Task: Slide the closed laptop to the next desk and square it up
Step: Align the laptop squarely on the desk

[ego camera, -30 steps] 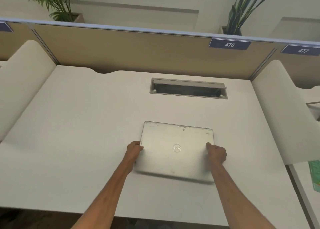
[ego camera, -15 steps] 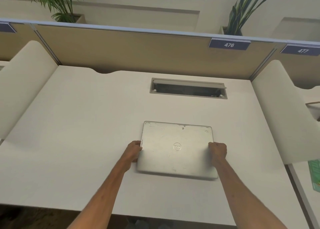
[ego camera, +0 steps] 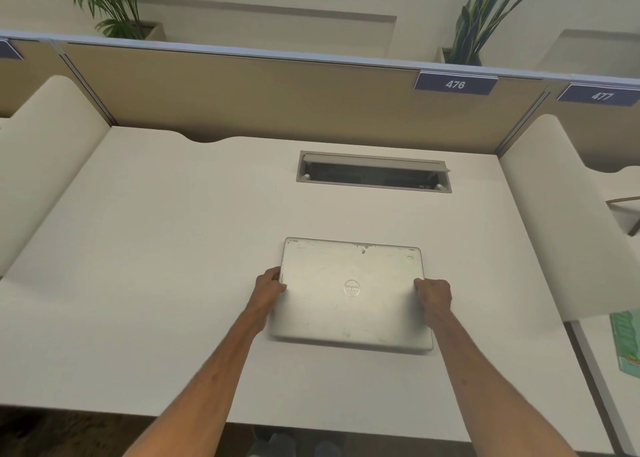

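A closed silver laptop (ego camera: 349, 294) with a round logo lies flat on the white desk (ego camera: 156, 266), right of its middle, its edges roughly parallel to the desk's front edge. My left hand (ego camera: 268, 285) grips the laptop's left edge, thumb on the lid. My right hand (ego camera: 433, 295) grips its right edge the same way. Both forearms reach in from the bottom of the frame.
An open cable hatch (ego camera: 374, 172) is set into the desk behind the laptop. Curved white dividers stand at the left (ego camera: 45, 151) and right (ego camera: 554, 207). A tan partition with labels 476 (ego camera: 455, 83) and 477 runs along the back. The neighbouring desk at right holds a green booklet (ego camera: 627, 342).
The laptop's front edge has come down flat on the desk and turned slightly, so it sits straighter. Both hands stayed on its side edges.
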Action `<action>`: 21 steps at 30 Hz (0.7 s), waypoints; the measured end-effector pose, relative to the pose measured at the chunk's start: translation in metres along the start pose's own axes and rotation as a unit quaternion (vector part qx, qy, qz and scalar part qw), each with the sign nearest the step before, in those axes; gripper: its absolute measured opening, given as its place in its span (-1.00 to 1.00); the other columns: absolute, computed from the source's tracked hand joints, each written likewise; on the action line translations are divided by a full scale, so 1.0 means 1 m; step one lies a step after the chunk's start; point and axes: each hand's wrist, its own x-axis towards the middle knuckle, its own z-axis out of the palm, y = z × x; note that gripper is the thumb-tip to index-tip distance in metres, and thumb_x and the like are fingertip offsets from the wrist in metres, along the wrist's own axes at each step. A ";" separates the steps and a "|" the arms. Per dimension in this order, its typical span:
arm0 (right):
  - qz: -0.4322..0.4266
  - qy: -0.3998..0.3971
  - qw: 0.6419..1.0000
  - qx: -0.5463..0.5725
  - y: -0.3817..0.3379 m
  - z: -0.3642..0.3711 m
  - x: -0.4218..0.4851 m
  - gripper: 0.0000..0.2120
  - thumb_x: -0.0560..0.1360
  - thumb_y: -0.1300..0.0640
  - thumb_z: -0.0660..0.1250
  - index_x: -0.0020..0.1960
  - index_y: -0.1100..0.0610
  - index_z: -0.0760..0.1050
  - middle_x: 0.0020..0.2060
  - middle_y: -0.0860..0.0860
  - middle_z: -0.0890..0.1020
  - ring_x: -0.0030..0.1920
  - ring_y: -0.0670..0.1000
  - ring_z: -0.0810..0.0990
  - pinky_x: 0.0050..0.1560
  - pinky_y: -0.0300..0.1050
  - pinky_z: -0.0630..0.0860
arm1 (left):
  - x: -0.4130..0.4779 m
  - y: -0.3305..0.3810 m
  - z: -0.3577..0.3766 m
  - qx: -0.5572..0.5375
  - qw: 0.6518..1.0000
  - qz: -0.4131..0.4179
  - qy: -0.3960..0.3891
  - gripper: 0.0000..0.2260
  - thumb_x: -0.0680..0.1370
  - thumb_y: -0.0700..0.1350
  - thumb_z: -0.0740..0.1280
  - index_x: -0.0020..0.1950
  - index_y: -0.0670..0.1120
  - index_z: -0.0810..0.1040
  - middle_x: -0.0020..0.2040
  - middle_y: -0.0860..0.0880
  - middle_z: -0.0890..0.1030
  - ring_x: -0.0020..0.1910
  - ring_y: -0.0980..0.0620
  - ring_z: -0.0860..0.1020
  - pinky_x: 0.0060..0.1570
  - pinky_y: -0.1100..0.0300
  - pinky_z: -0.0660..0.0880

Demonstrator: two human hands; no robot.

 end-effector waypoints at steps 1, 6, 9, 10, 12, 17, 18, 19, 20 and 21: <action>-0.004 -0.003 1.000 -0.010 0.000 -0.001 0.000 -0.77 0.39 0.23 0.35 -0.36 0.12 0.33 -0.34 0.11 0.34 -0.25 0.07 0.27 -0.21 -0.03 0.22 | 0.000 -0.001 -0.001 0.006 1.000 0.003 -0.003 -0.48 0.57 -0.38 0.15 0.47 -0.07 0.56 0.33 -0.05 0.67 -0.01 0.02 0.59 -0.24 0.24 0.44; -0.009 -0.009 0.999 -0.031 0.005 -0.006 0.004 -0.83 0.43 0.18 0.38 -0.25 0.22 0.45 -0.31 0.15 0.46 -0.27 0.11 0.43 -0.20 -0.06 0.34 | -0.003 0.002 -0.004 0.017 1.000 0.005 -0.012 -0.47 0.58 -0.38 0.12 0.48 -0.06 0.56 0.36 -0.04 0.66 0.00 0.03 0.61 -0.28 0.27 0.47; -0.022 -0.002 0.999 -0.042 0.007 -0.004 0.004 -0.85 0.45 0.19 0.38 -0.23 0.25 0.50 -0.31 0.15 0.44 -0.26 0.10 0.41 -0.20 -0.04 0.32 | -0.009 0.007 -0.005 0.017 1.000 0.003 -0.018 -0.48 0.59 -0.39 0.13 0.47 -0.05 0.55 0.35 -0.04 0.65 0.01 0.06 0.62 -0.21 0.24 0.46; -0.026 0.000 0.999 -0.046 0.008 -0.003 0.003 -0.84 0.44 0.19 0.37 -0.25 0.24 0.49 -0.32 0.15 0.44 -0.27 0.09 0.40 -0.21 -0.05 0.32 | -0.011 0.009 -0.004 0.017 1.000 0.002 -0.018 -0.48 0.59 -0.40 0.12 0.46 -0.05 0.55 0.33 -0.02 0.65 -0.01 0.10 0.62 -0.21 0.25 0.47; -0.030 0.006 0.998 -0.048 0.008 -0.001 0.002 -0.81 0.43 0.19 0.37 -0.31 0.22 0.43 -0.33 0.16 0.43 -0.30 0.09 0.38 -0.23 -0.06 0.30 | -0.013 0.010 -0.003 0.022 1.000 0.002 -0.017 -0.48 0.60 -0.41 0.11 0.43 -0.02 0.57 0.25 0.00 0.66 -0.05 0.16 0.61 -0.22 0.28 0.47; -0.031 0.005 0.998 -0.060 0.007 -0.001 0.005 -0.78 0.45 0.22 0.38 -0.31 0.24 0.40 -0.36 0.16 0.46 -0.32 0.12 0.42 -0.25 -0.08 0.32 | -0.012 0.005 -0.004 0.036 0.999 0.018 -0.012 -0.50 0.60 -0.41 0.11 0.40 -0.04 0.59 0.10 0.05 0.67 -0.06 0.19 0.59 -0.17 0.27 0.48; -0.038 0.006 0.997 -0.069 0.007 0.000 0.006 -0.76 0.45 0.23 0.37 -0.33 0.23 0.38 -0.37 0.15 0.44 -0.33 0.12 0.41 -0.27 -0.08 0.31 | -0.010 0.004 -0.005 0.036 0.999 0.019 -0.011 -0.51 0.60 -0.41 0.11 0.37 -0.02 0.59 0.06 0.10 0.66 -0.07 0.21 0.58 -0.17 0.27 0.48; -0.045 0.009 0.996 -0.082 0.006 0.000 0.006 -0.75 0.45 0.23 0.36 -0.35 0.21 0.35 -0.39 0.13 0.42 -0.34 0.13 0.40 -0.30 -0.07 0.29 | -0.010 0.005 -0.004 0.037 0.999 0.020 -0.011 -0.53 0.60 -0.41 0.10 0.32 0.00 0.59 0.03 0.13 0.65 -0.08 0.21 0.58 -0.17 0.27 0.48; -0.052 0.011 0.994 -0.095 0.006 0.001 0.007 -0.74 0.44 0.24 0.35 -0.36 0.20 0.34 -0.39 0.13 0.41 -0.35 0.14 0.39 -0.32 -0.07 0.27 | -0.008 0.004 -0.004 0.039 0.999 0.022 -0.012 -0.54 0.60 -0.41 0.10 0.28 0.01 0.58 0.02 0.13 0.65 -0.08 0.19 0.58 -0.16 0.27 0.48; -0.054 0.013 0.993 -0.103 0.005 0.002 0.007 -0.74 0.43 0.24 0.34 -0.36 0.19 0.33 -0.39 0.13 0.42 -0.35 0.15 0.39 -0.34 -0.07 0.27 | -0.008 0.005 -0.004 0.039 0.999 0.025 -0.012 -0.55 0.59 -0.41 0.10 0.26 0.02 0.58 0.05 0.09 0.65 -0.08 0.15 0.59 -0.14 0.27 0.49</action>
